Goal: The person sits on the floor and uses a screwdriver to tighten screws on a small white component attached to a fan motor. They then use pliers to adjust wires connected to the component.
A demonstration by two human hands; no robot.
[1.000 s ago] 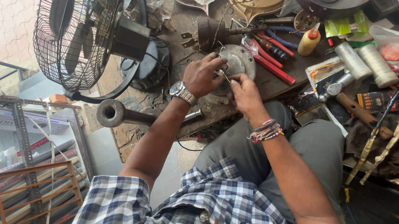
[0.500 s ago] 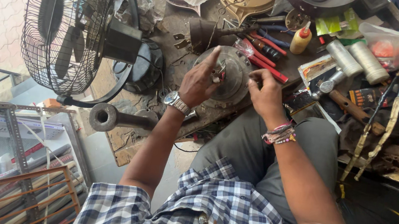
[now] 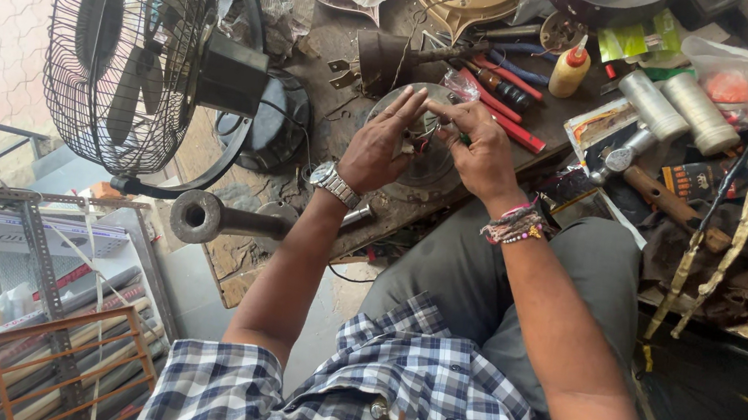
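- Resting on the cluttered workbench (image 3: 319,44) in front of the seated person, a round grey metal motor housing (image 3: 420,154) sits between both hands, mostly covered by them.
- Left hand (image 3: 380,146), a metal wristwatch (image 3: 336,182) on its wrist, lies against the housing's left side with fingers spread and straight, not clamped around anything.
- Right hand (image 3: 481,150), with beaded bracelets (image 3: 514,227) at the wrist, is over the housing's right side, thumb and forefinger pinched together on something small at the centre; what it is cannot be made out.
- Just beyond the housing lie red-handled pliers (image 3: 502,113) and a red-handled screwdriver (image 3: 505,90), beside a yellow squeeze bottle (image 3: 568,72) with a red cap.
- To the right stand two pale spools of thread (image 3: 672,107), near a clear bag (image 3: 742,80) and a wooden-handled hammer (image 3: 652,184).
- At left, a black pedestal fan (image 3: 140,49) with a wire cage stands beside the bench, above a thick metal pipe (image 3: 209,217).
- Nearest the camera, a blue-and-white checked shirt (image 3: 406,407) and grey trousers (image 3: 480,282) fill the foreground.
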